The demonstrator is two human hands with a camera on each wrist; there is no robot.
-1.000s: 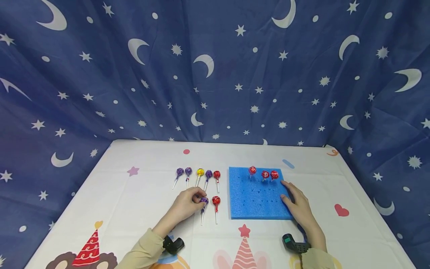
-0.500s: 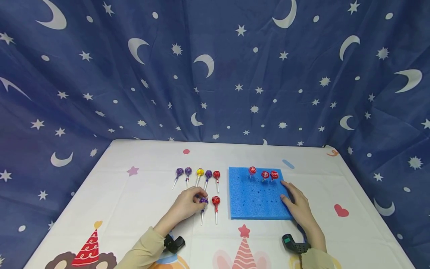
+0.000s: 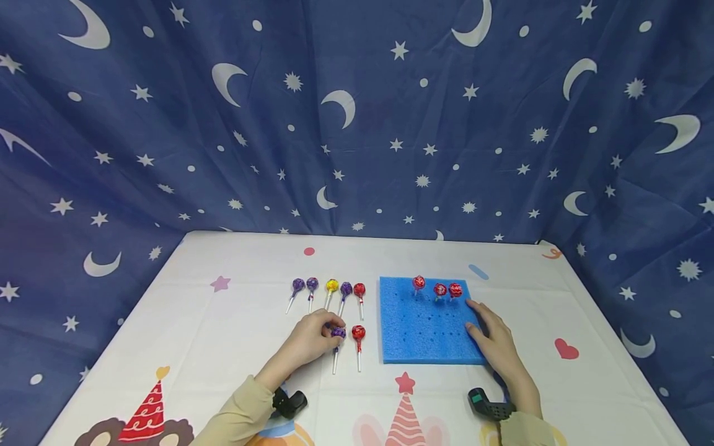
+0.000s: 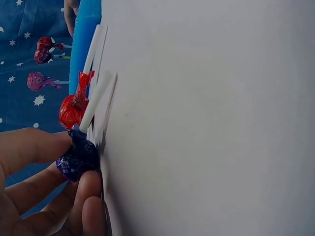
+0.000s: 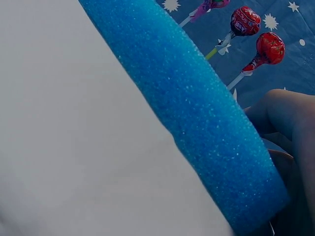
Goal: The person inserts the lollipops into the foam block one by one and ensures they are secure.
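Observation:
My left hand (image 3: 312, 337) pinches the head of a purple lollipop (image 3: 338, 333) that lies on the white table (image 3: 223, 328); the left wrist view shows fingers around that purple lollipop (image 4: 78, 158). A red lollipop (image 3: 358, 333) lies just right of it. A blue foam board (image 3: 426, 325) with rows of holes lies to the right, with three red lollipops (image 3: 440, 289) standing along its far edge. My right hand (image 3: 493, 337) rests flat on the board's right edge, seen close as the foam board (image 5: 197, 113) in the right wrist view.
A row of several lollipops (image 3: 329, 287), purple, yellow and red, lies behind my left hand. A dark blue curtain with moons and stars (image 3: 357, 124) hangs behind the table. The tablecloth carries printed hats, stars and a heart (image 3: 566, 350).

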